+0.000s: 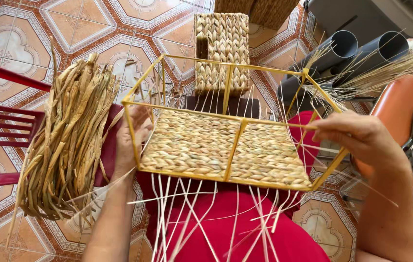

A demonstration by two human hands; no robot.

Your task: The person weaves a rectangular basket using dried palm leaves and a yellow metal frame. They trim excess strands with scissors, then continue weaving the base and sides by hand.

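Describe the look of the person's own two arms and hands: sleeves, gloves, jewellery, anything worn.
Both forearms are bare to the frame's edge; no sleeves show. The left hand and right hand wear no gloves. No rings, watch or bracelet are visible on either.

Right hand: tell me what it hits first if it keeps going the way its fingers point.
The right hand points left across the yellow wire frame. Its fingertips already pinch a thin pale strand; straight on, it would probably meet the frame's middle upright rod, though depth is unclear.
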